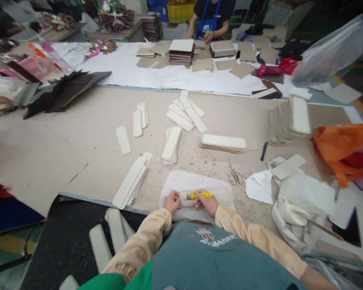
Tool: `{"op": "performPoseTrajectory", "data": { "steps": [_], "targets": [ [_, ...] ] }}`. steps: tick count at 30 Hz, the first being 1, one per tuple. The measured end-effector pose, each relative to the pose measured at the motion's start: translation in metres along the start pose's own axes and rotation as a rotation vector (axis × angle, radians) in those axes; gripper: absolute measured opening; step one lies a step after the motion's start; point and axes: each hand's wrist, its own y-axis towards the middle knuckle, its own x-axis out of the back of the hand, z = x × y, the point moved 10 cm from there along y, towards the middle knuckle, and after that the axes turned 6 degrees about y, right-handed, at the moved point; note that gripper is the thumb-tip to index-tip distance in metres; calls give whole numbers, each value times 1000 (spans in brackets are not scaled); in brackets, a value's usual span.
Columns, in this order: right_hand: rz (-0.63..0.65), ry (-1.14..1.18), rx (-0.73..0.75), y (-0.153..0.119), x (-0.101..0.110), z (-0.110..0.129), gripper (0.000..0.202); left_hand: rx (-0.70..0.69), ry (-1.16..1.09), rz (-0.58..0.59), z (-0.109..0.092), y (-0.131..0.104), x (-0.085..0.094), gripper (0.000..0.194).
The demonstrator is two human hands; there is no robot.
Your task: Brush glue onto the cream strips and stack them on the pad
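Observation:
A paintbrush [204, 195] with a yellow handle is gripped in my right hand [208, 204]. Its bristles rest over the left part of a pale strip with rounded corners [220, 195], which lies on a white sheet [173, 181] at the table's near edge. My left hand [172, 202] is closed, its fingertips pinching the strip's left end. Just left of that hand, a fanned stack of long white strips [130, 183] lies at the edge. Beyond the sheet are another stack of strips [171, 144] and a flat pile [223, 141].
Scissors [236, 175] lie right of the sheet, near crumpled white material [305, 197] and an orange bag [346, 141]. Taller stacked strips [299, 114] stand behind. More strips [99, 245] rest on a black surface at lower left. Across the table, a person [210, 24] works among boards.

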Motion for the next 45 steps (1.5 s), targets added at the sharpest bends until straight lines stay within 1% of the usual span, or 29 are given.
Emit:
{"op": "performPoseTrajectory", "data": {
  "steps": [2,4,6,8,9,10,11,12,15,17,19,20,22,27,31,33,35,37,39,40,41,42,43,44,45],
  "targets": [
    [-35,6,9,-3,10,3,27,-6,13,-17,-4,-4,2,30],
    [-50,-1,16,-8,24,6,30,-10,25,-43,-8,-8,4,29],
    [-107,4,31,-14,47,10,34,-17,40,-78,-12,-11,8,28],
    [-133,27,73,-22,68,18,37,-29,63,-130,-16,-15,20,27],
    [-141,33,98,-28,77,22,38,-35,77,-168,-18,-17,32,26],
    [-145,31,127,-33,85,27,38,-37,92,-217,-18,-21,47,25],
    [-154,25,154,-39,93,31,37,-33,107,-278,-17,-24,67,24],
    [-171,18,182,-45,100,36,37,-24,119,-346,-15,-29,91,25],
    [-247,4,258,-59,117,47,39,44,152,-557,0,-43,169,31],
    [-291,3,294,-64,123,52,44,112,178,-638,14,-49,212,34],
    [-314,-8,310,-66,126,54,47,175,211,-687,25,-54,241,36],
    [-318,-16,315,-66,126,54,47,205,229,-704,30,-56,250,36],
    [-310,-38,327,-67,125,55,47,261,266,-726,39,-57,261,35],
    [-299,-84,357,-69,121,57,45,348,354,-778,54,-54,271,38],
    [-295,-113,358,-68,122,54,42,346,404,-883,52,-59,274,40],
    [-289,-132,373,-67,122,54,40,330,420,-942,48,-66,277,37],
    [-295,-150,419,-70,122,58,38,291,426,-981,40,-74,281,29],
    [-309,-157,486,-75,121,66,36,219,417,-982,28,-82,284,27],
    [-332,-147,540,-79,121,74,34,117,400,-944,9,-87,282,28],
    [-341,-141,553,-80,122,77,33,47,387,-907,-5,-89,276,29],
    [-344,-140,564,-80,121,79,32,-42,361,-839,-20,-88,265,29],
    [-338,-141,574,-80,120,81,30,-140,325,-740,-37,-86,247,28],
    [-319,-142,584,-79,117,82,29,-245,281,-620,-56,-83,223,27],
    [-285,-142,593,-77,114,83,28,-343,224,-464,-75,-81,192,26],
    [-245,-137,597,-76,109,84,29,-398,200,-346,-91,-80,161,24]
  ]
}}
